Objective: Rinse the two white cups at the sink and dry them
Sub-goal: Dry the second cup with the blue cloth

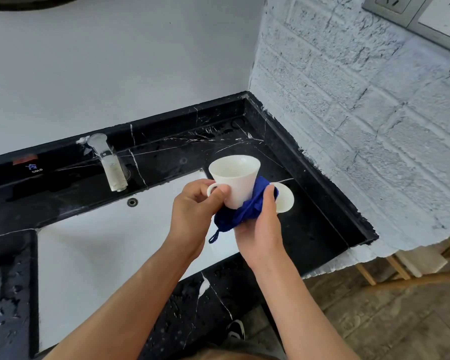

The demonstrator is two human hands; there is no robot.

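A white cup (235, 178) is held upright above the right edge of the sink (102, 245). My left hand (195, 206) pinches its handle. My right hand (261, 227) grips a blue cloth (244, 209) wrapped around the cup's lower side and base. A second white cup (285, 197) sits on the black counter just behind my right hand, partly hidden by the cloth and my fingers.
A chrome faucet (109, 165) stands at the back of the white sink, with a cold label to its left. The black marble counter (317, 224) is wet and ends at a white brick wall (361, 126) on the right. Wooden floor lies below right.
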